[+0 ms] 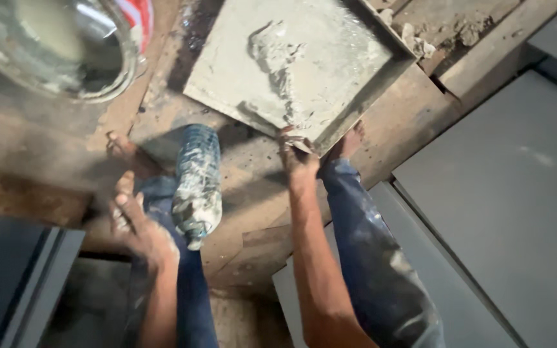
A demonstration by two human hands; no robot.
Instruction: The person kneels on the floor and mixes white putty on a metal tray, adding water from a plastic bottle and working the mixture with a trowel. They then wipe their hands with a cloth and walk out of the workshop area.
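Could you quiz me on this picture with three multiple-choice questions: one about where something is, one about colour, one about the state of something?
1. Where is the plastic bottle?
A. Between the person's legs, by the left hand
B. Inside the metal bowl
C. On the grey panels

2. What colour is the mix on the square tray?
A. Red
B. Pale grey
C. Green

3. How is the tray being held?
A. Lying untouched
B. Gripped at its near edge by the right hand
C. Lifted overhead

Answers: 1 A, it lies beside the left hand. 2 B, the smear is grey. 3 B, fingers clasp the rim.
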